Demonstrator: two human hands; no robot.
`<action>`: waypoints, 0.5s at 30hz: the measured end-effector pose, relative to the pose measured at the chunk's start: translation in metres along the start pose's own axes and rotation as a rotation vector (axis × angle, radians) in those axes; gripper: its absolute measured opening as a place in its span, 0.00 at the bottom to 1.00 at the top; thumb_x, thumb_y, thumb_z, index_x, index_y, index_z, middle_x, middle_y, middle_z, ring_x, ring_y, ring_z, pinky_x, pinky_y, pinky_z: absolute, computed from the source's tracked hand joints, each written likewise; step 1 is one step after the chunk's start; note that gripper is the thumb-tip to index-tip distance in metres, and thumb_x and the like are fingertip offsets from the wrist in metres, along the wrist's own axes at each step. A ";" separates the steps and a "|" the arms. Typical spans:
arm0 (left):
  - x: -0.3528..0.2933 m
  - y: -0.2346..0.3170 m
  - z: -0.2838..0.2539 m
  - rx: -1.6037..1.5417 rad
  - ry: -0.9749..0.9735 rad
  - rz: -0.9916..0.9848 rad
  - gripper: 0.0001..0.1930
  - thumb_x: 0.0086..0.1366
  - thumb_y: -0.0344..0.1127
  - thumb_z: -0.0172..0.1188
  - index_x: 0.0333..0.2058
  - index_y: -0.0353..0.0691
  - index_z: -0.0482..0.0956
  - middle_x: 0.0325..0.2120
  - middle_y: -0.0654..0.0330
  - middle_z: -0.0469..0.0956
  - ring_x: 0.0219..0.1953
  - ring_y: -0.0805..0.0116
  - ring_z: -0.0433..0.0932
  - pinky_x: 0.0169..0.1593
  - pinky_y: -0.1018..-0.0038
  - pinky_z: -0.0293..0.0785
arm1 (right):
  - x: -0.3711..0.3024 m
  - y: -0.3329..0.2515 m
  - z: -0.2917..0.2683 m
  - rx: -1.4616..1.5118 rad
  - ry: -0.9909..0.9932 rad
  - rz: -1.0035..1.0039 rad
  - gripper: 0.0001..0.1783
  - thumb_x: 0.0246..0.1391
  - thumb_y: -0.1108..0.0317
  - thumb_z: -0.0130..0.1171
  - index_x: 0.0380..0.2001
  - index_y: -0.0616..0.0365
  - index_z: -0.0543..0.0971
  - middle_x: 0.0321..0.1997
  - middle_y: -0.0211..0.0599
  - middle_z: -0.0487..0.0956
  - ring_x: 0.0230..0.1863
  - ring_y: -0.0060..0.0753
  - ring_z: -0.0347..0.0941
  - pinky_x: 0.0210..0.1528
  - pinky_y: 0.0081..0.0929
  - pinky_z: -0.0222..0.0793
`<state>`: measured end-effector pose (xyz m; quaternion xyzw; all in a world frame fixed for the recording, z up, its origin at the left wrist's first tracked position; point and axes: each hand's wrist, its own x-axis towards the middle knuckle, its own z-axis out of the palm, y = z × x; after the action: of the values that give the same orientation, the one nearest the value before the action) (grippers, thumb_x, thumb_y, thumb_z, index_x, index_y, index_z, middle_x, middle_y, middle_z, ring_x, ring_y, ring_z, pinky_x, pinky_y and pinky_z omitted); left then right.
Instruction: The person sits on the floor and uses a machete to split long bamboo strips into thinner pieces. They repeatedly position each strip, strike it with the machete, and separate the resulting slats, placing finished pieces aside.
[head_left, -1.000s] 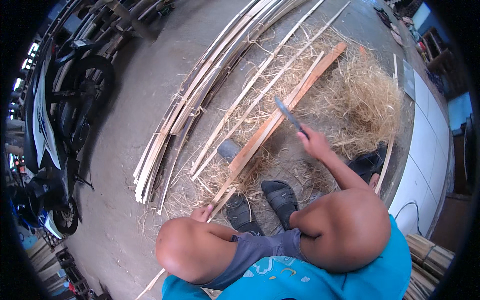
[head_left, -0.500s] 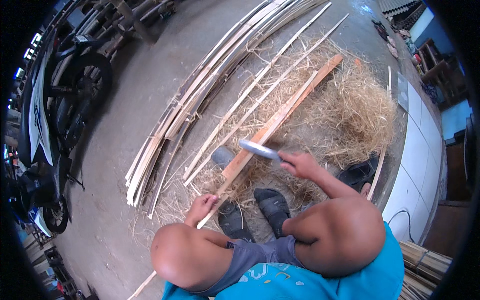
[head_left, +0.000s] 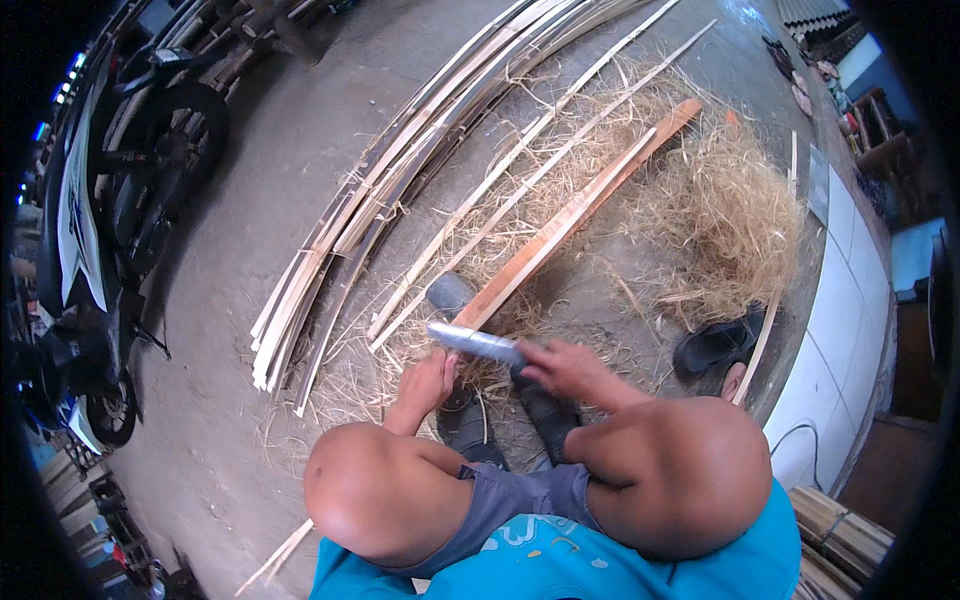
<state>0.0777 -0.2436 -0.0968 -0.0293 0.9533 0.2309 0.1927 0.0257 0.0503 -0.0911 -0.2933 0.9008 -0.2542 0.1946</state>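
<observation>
I am squatting, knees up in front of me. My right hand [head_left: 560, 368] grips the handle of a broad grey knife [head_left: 473, 341], whose blade points left across the near end of a long reddish bamboo slat [head_left: 575, 220]. My left hand [head_left: 428, 383] is closed around that near end of the slat, just under the blade. The slat runs away from me up to the right, across a small dark block [head_left: 450, 293]. Its near end is hidden by my hands.
A bundle of pale bamboo strips [head_left: 400, 180] lies to the left on the concrete floor. A heap of straw-like shavings [head_left: 730, 220] is on the right, with a black sandal [head_left: 715, 345] beside it. A motorcycle [head_left: 95, 230] stands at far left. My feet wear dark shoes [head_left: 465, 425].
My right hand has brought the knife down from far up the slat to its near end, close to my left hand. The blade now lies across the slat.
</observation>
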 end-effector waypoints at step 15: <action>-0.015 -0.030 0.011 -0.456 -0.129 -0.047 0.25 0.75 0.49 0.44 0.29 0.35 0.79 0.19 0.50 0.74 0.24 0.57 0.75 0.34 0.63 0.72 | 0.020 0.033 -0.006 -0.014 0.017 0.089 0.27 0.61 0.47 0.54 0.61 0.41 0.72 0.41 0.54 0.81 0.43 0.59 0.79 0.46 0.50 0.75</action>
<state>0.0998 -0.2655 -0.1133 -0.0796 0.8611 0.4372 0.2470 -0.0064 0.0628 -0.1094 -0.2520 0.9164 -0.2416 0.1959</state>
